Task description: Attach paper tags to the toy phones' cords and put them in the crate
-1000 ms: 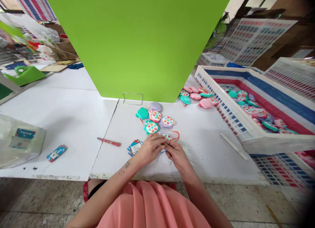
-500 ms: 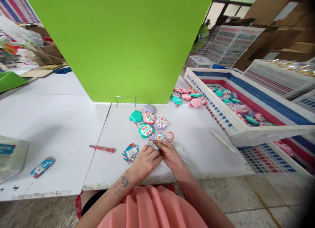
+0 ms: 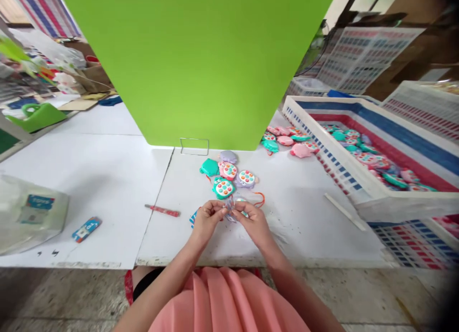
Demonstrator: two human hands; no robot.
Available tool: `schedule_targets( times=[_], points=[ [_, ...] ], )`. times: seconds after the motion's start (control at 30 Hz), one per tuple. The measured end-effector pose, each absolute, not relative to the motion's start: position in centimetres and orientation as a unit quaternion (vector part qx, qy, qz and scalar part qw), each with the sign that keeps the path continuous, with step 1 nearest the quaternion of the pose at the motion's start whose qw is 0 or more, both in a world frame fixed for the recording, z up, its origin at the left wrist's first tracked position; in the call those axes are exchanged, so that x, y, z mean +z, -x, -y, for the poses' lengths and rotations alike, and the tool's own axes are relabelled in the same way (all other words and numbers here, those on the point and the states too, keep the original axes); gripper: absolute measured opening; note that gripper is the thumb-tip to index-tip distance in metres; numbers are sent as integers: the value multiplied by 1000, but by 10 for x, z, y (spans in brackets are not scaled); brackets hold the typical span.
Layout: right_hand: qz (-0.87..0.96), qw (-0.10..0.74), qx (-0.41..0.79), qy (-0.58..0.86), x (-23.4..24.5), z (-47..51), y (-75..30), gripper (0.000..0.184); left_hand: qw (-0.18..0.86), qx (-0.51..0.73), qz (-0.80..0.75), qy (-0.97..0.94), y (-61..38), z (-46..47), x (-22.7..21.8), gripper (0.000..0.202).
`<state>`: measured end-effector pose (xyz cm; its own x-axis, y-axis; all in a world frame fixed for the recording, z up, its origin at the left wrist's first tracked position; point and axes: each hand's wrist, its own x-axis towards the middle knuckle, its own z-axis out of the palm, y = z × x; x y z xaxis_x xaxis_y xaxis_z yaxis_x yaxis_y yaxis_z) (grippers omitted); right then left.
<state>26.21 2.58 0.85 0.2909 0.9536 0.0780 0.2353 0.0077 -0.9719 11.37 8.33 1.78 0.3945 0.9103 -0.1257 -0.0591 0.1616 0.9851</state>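
Observation:
My left hand (image 3: pixel 205 220) and my right hand (image 3: pixel 253 221) meet just above the white table (image 3: pixel 308 227) near its front edge. Both pinch a small clear plastic bag (image 3: pixel 230 210) between their fingertips. Directly behind the bag lies a small toy with an orange cord (image 3: pixel 258 198), partly hidden. A cluster of colourful toy phones (image 3: pixel 226 175) lies just beyond the hands. Blue printed cards (image 3: pixel 194 216) peek out from under my left hand.
A green panel (image 3: pixel 201 59) stands at the back. A white crate (image 3: pixel 344 179) of toys sits at right, with more toys (image 3: pixel 287 142) beside it and a white stick (image 3: pixel 344 211). At left lie a red stick (image 3: pixel 162 210), a blue card (image 3: pixel 86 228) and a plastic bag (image 3: pixel 30 217).
Both hands have lifted slightly off the table, fingertips now pinching the clear bag; earlier they pressed low over a card and toy. The view swayed left and back.

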Motion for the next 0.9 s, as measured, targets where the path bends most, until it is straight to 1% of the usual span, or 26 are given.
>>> schedule_targets(
  times=[0.1, 0.3, 0.43, 0.6, 0.9],
  points=[
    [503, 505, 340, 613, 8, -27, -260, 16, 644, 374, -407, -529, -112, -82, 15, 24],
    [582, 482, 236, 611, 15, -27, -258, 15, 624, 380, -406, -549, -109, -82, 8, 20],
    [605, 462, 199, 618, 19, -26, -256, 13, 617, 386, -408, -551, -108, -81, 7, 19],
    [615, 456, 186, 616, 20, -26, -254, 11, 614, 386, -411, -552, -109, -81, 7, 20],
    [607, 477, 199, 604, 15, -24, -255, 10, 627, 389, -401, -544, -110, -79, 9, 20]
  ],
)
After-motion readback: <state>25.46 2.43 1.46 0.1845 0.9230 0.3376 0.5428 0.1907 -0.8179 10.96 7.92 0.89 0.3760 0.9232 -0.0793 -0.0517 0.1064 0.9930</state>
